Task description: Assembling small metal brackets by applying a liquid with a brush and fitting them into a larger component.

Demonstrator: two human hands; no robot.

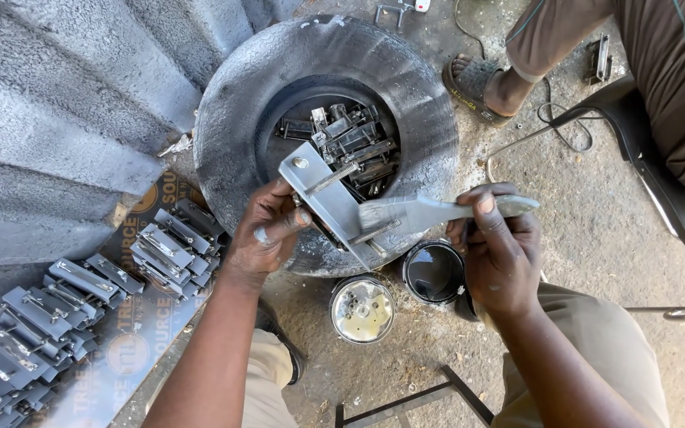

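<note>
Over the tyre (231,103), the left hand (267,230) grips a grey metal bracket (331,202). The right hand (497,254) pinches a paintbrush (430,212) whose bristles touch the bracket, just above a tin of black paint (434,272).

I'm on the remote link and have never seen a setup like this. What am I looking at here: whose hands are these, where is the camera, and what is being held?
There is no machine, only a person's two bare hands, filmed by one camera worn on their head and looking down.

The left hand holds a flat grey metal bracket with threaded rods. The right hand holds a flat paint-coated brush whose tip rests on the bracket.

Behind them lies a worn black tyre on the concrete ground, its centre holding a heap of similar dark brackets. Nearer the person stand a round tin of black paint and a round tin lid. At left, rows of grey brackets lie on a printed board. Another person's sandalled foot shows at the top.
</note>
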